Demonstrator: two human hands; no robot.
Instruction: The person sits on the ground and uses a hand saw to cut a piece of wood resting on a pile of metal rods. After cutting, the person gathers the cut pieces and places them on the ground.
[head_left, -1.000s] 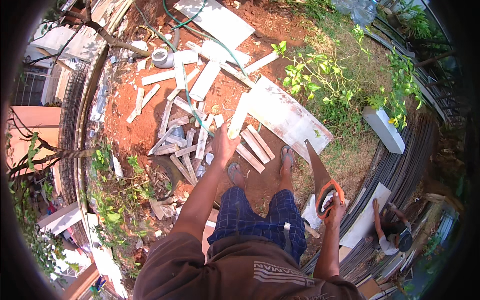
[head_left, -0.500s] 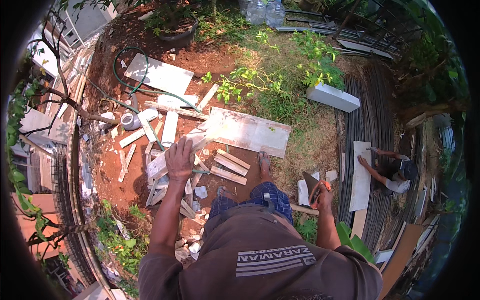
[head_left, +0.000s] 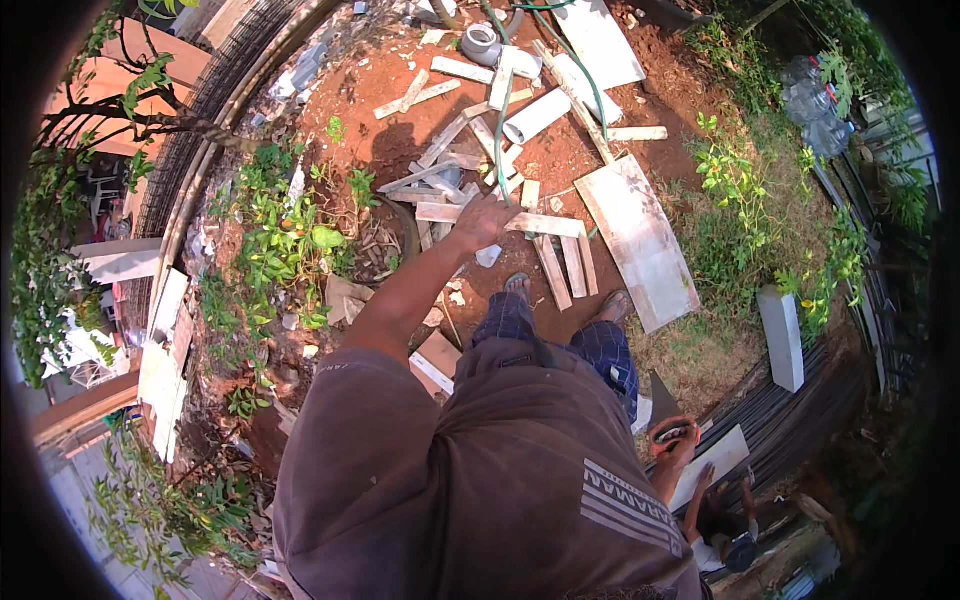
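My left hand (head_left: 485, 220) is closed on a pale wooden plank (head_left: 550, 225), which reaches out on both sides of the fist. It is held above a pile of scrap wood, in front of my feet. Down at my right side, my right hand (head_left: 682, 452) grips a handsaw (head_left: 672, 432) by its orange handle. The dark blade (head_left: 660, 397) points away from me, apart from the plank. Several short wood strips (head_left: 553, 272) lie on the soil just beyond my feet.
A broad board (head_left: 640, 245) lies right of the strips. A green hose (head_left: 503, 150) crosses the scrap, near a grey pipe fitting (head_left: 481, 44). At the lower right another person (head_left: 722, 525) crouches by a pale board (head_left: 712, 468). A white block (head_left: 781, 340) and dark rods (head_left: 740, 400) are nearby.
The whole view has swung round as I turned leftward. The plank in my left hand now lies crosswise, showing its narrow side. The saw stays in my right hand.
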